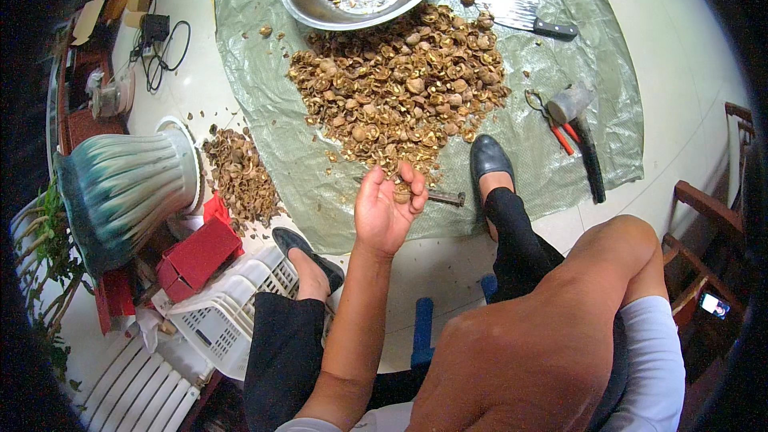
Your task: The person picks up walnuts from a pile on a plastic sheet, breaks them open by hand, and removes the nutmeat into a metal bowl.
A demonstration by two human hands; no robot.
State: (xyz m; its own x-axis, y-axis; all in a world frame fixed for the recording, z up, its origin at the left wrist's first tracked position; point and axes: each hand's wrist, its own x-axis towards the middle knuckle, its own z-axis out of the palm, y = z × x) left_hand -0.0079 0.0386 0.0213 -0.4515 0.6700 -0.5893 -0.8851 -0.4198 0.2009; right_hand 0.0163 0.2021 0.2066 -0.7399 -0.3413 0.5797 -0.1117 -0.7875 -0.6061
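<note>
My left hand [390, 212] is raised palm up over the near side of the walnut heap, its fingers curled round a brown walnut [402, 193]. Whether the nut is whole or cracked is hard to see. Behind the hand runs a thin metal rod with a thick end, like a long bolt [446, 198]; I cannot tell if the hand touches it. My right arm [532, 336] is bent sharply back close to the camera, and its hand is out of the picture. The heap of cracked walnuts and shells [400, 88] lies on a green woven sheet [560, 168].
A steel basin [300, 0] with walnut pieces stands at the far side. To the right lie a cleaver [552, 28], red-handled pliers [560, 136] and a black-handled mallet [588, 152]. At left are a shell pile [240, 172], a glazed pot [132, 184] and a white basket [232, 312].
</note>
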